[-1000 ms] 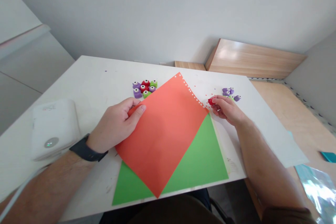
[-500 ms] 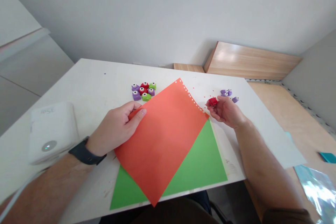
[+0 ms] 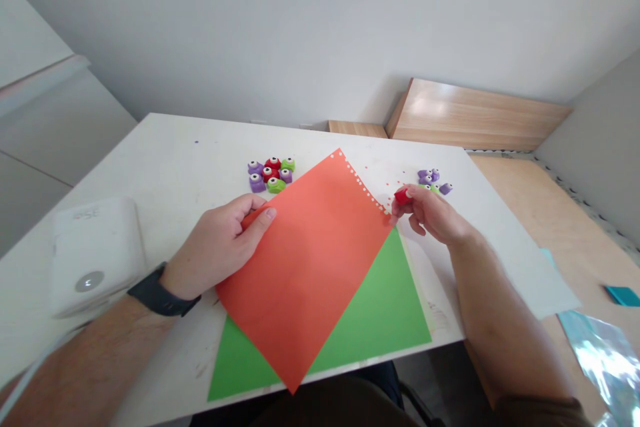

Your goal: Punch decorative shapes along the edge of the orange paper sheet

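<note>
My left hand [image 3: 233, 233] grips the upper left edge of an orange-red sheet of paper [image 3: 310, 260], thumb on top. Small punched holes run along the sheet's far right edge. At that edge's right corner, my right hand [image 3: 430, 212] pinches a small red craft punch [image 3: 402, 197]; its fingertips touch or nearly touch the paper. Whether the punch's slot is on the paper I cannot tell. Under the orange-red sheet lies a green sheet [image 3: 380, 300], partly covered. Tiny red paper bits [image 3: 389, 184] are scattered beside the punched edge.
Several purple, red and green punches [image 3: 271, 175] cluster behind my left hand. More purple and green ones [image 3: 429, 177] sit beyond my right hand. On the left stands a white device [image 3: 95, 253] with a cable. The white table [image 3: 190, 167] meets a wall at the back.
My right hand has moved slightly in toward the paper's right corner, and the red punch has turned in its fingers. My left hand keeps its hold on the sheet.
</note>
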### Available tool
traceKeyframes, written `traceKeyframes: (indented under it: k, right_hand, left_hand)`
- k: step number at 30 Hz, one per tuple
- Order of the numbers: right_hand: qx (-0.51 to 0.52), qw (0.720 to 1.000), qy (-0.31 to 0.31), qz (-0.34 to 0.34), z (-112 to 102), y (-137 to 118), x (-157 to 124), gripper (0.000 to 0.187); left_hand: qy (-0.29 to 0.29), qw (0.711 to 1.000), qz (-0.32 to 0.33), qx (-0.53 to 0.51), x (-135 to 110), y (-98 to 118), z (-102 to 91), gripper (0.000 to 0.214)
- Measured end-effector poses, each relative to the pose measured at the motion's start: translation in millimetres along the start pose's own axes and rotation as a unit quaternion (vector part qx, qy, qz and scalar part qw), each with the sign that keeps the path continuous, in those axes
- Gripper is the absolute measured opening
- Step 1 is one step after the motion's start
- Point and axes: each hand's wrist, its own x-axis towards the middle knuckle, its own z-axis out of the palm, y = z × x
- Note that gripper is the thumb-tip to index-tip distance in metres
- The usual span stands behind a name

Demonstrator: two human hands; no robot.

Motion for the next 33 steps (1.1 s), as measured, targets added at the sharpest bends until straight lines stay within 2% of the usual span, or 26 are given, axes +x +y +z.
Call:
traceKeyframes:
  k: [3,7,9,13,16,19,22,24,30,33]
  right_hand:
    - [-0.022,1.000,0.005,-0.008,2,2,1,0.042]
    - [-0.013,0.992,0.119,-0.049,-1,8,8,0.043]
    - [-0.006,0.986,0.152,-0.063,-3,10,10,0.043]
    - [-0.002,0.985,0.154,-0.075,-1,10,11,0.042]
    - [-0.043,0.984,0.158,-0.075,-2,8,9,0.042]
    - [-0.172,0.968,0.176,-0.048,-8,7,8,0.040]
    - [-0.321,0.930,0.177,-0.014,-18,8,7,0.036]
    - [-0.375,0.911,0.172,0.001,-24,11,6,0.033]
    - [-0.385,0.908,0.162,0.026,-37,15,2,0.040]
    - [-0.427,0.891,0.143,0.051,-38,11,1,0.036]
  left_hand:
    - [-0.003,1.000,0.004,0.005,0,0,-0.2,0.032]
    - [-0.001,1.000,0.007,0.008,1,-1,0.5,0.032]
    - [-0.003,1.000,0.004,0.007,1,-2,1.1,0.032]
    - [-0.003,1.000,-0.004,0.009,1,-3,1.7,0.031]
    - [-0.002,1.000,-0.008,0.016,1,-2,1.1,0.031]
    - [-0.001,1.000,-0.011,0.015,0,-1,0.3,0.031]
    - [0.001,1.000,-0.013,0.020,0,-2,0.5,0.031]
    - [0.006,1.000,-0.009,0.025,1,-4,1.3,0.031]
    - [0.011,1.000,0.001,0.019,2,-10,3.4,0.030]
    - [0.014,1.000,0.006,0.016,2,-10,4.2,0.030]
